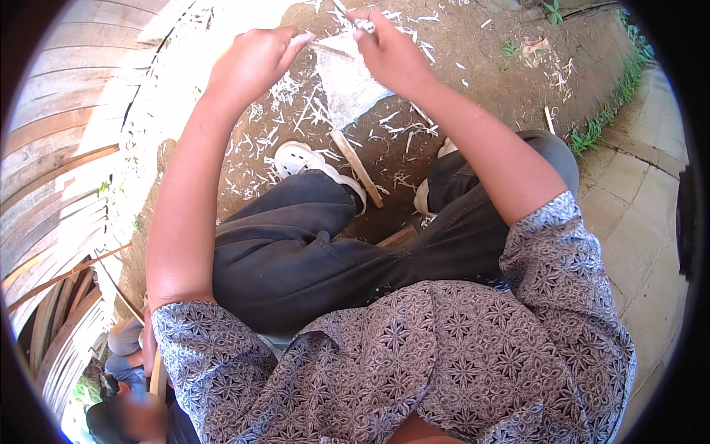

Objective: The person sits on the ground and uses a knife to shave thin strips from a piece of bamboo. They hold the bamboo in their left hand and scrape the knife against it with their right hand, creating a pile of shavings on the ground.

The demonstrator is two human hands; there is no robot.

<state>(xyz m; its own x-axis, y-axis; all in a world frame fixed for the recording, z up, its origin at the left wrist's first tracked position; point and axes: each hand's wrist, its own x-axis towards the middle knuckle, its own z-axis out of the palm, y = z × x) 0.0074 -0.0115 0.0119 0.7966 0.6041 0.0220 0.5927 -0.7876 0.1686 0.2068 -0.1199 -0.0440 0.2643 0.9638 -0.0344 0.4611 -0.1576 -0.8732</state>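
My left hand (255, 63) is raised at the top of the view, its fingers curled and its thumb pressed toward the right. Whatever it pinches is too thin and washed out by glare to name. Opposite it, my right hand (396, 58) is closed around a thin pale tool (340, 7), perhaps a knife, that sticks out beyond the fingers. Below and between the hands lies a whitish, dirt-marked sheet (346, 92). Pale wood shavings (314, 109) are scattered around it on the soil. A flat wooden stick (357, 169) rests between my feet, close to my white clog (302, 158).
Bamboo or wooden slats (74, 96) curve along the left side. Another person (137, 414) sits at the lower left, near a thin pole. Paving slabs (629, 214) and a strip of grass (592, 137) border the right. A short stick (549, 120) lies on the soil.
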